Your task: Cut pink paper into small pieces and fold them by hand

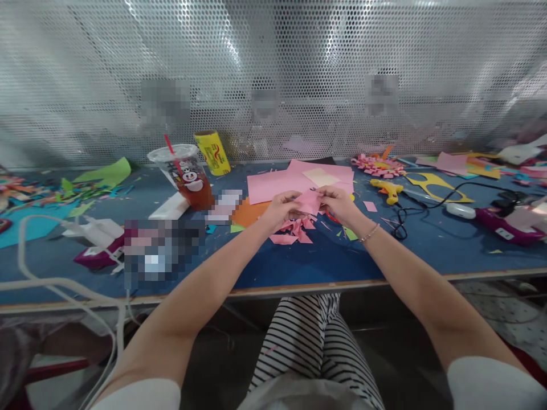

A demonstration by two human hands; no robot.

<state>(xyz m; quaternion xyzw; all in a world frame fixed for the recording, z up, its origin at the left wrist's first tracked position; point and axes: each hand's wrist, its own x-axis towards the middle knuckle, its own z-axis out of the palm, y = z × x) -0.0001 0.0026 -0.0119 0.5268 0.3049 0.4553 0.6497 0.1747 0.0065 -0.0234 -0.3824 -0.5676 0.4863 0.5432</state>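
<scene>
Between my two hands is a small sheet of pink paper (pixel 309 201), held just above the table. My left hand (pixel 282 208) pinches its left edge, and my right hand (pixel 335 201) grips its right side. A small dark tip shows by the right fingers; I cannot make out what it belongs to. Below the hands lie several cut pink paper pieces (pixel 294 232). Larger pink sheets (pixel 269 187) lie behind, with a pale yellow piece (pixel 320 175) on them. Something red, partly hidden, shows under my right hand.
A drink cup with a red straw (pixel 194 182) and a yellow can (pixel 212 152) stand at the back left. Right of my hands lie a yellow glue gun (pixel 387 191) with a black cord, a pink paper flower (pixel 378 165) and a cut yellow sheet (pixel 438 187). Purple power strips (pixel 508 226) lie at both sides.
</scene>
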